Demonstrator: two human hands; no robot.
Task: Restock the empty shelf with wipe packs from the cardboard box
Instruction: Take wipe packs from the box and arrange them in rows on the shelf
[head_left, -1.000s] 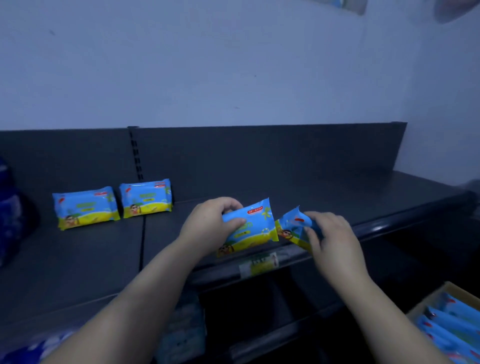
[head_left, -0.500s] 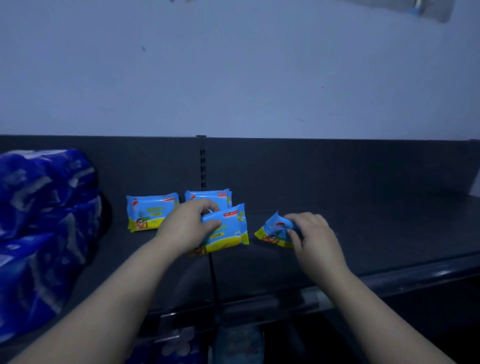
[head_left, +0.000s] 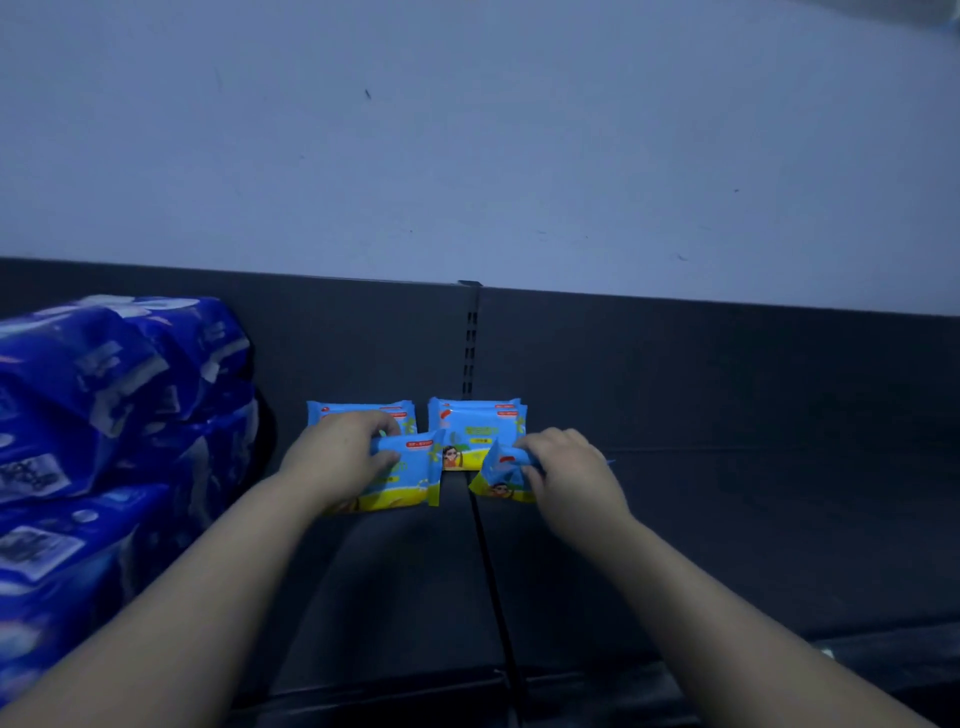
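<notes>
Blue wipe pack (head_left: 410, 470) inside left grip (head_left: 332, 460)

A shop: dark slotted display shelf (head_left: 727, 519) stocked with packaged goods (head_left: 104, 415).

Only the arms show up here: left forearm (head_left: 208, 587) in the lower left of the frame, right forearm (head_left: 701, 587) in the lower right, both bare right out to the frame edge. Left hand (head_left: 337, 457) and right hand (head_left: 566, 467) are bare too. The light's dim and bluish, so the nails are just a blur.
</notes>
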